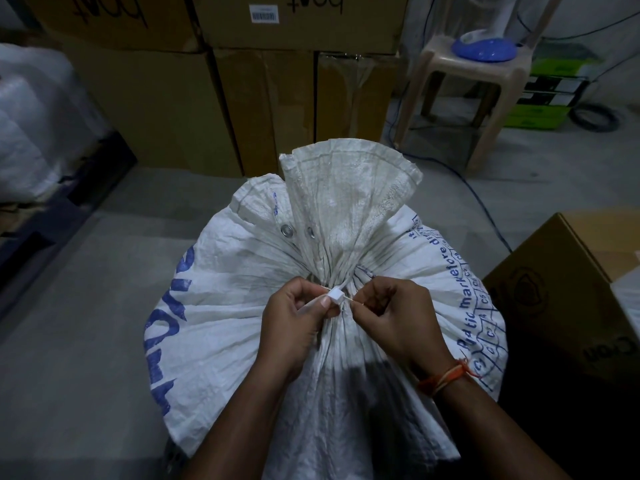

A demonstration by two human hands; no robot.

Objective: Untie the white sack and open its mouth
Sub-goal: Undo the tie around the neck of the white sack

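Concrete floor [86,306], tied white sack [242,323]

Storeroom or warehouse — stacked cardboard cartons [221,81], bare concrete floor [86,306], plastic stool [474,84].

"boat" scrawled on upper cardboard box [311,22], "marketore" (partly creased) on white sack [464,282]

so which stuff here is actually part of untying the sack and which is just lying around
In the job: white sack, white tie cinching its neck, left hand, right hand.

Lying about: cardboard boxes, plastic chair, blue cable, open carton.
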